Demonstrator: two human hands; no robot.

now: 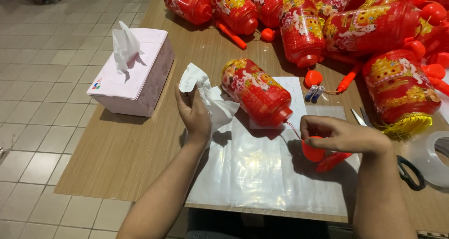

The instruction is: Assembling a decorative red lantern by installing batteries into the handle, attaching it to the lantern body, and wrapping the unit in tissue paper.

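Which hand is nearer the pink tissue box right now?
Left. The left hand, holding a crumpled white tissue, is just right of the pink tissue box. The right hand grips a red handle far across the table.

Pink tissue box [135, 82], two batteries [314, 93], scissors [403, 166] — heaped red lanterns [355, 23] behind.

Pink tissue box [140, 75] at table's left edge; small, perhaps multicoloured, label.
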